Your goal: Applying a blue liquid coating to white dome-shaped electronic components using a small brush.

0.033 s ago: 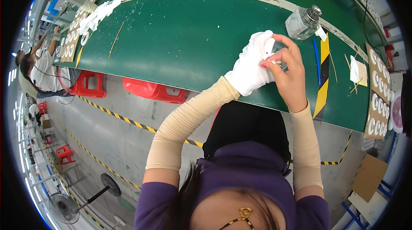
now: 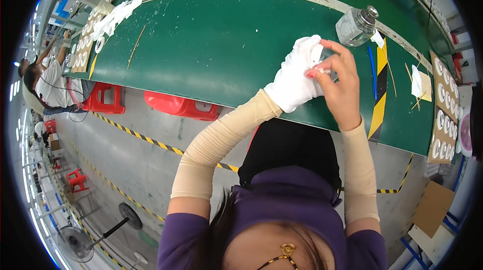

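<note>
My left hand (image 2: 297, 76) is covered by white cloth or a loose white glove, so its fingers are hidden. It is closed around a small, clear greyish piece (image 2: 328, 55), mostly covered by the cloth and my right fingers. My right hand (image 2: 342, 76) is bare, with red nails. Its thumb and index finger pinch a small white wad (image 2: 324, 71) against the piece, while the other fingers curl over the far side. Beyond my right hand stands a square glass jar (image 2: 354, 27) with a metal top.
Right of my hands lie a blue stick (image 2: 372, 66), thin wooden sticks (image 2: 391, 73) and a cardboard sheet (image 2: 436, 114) of round white-rimmed parts. White cloths (image 2: 121, 16) lie at the far left of the green table (image 2: 201, 43), near a co-worker (image 2: 50, 84). Red stools (image 2: 176, 105) stand below.
My right fingers have shifted very slightly at the clear piece, still pinching the white wad. My left hand has hardly moved.
</note>
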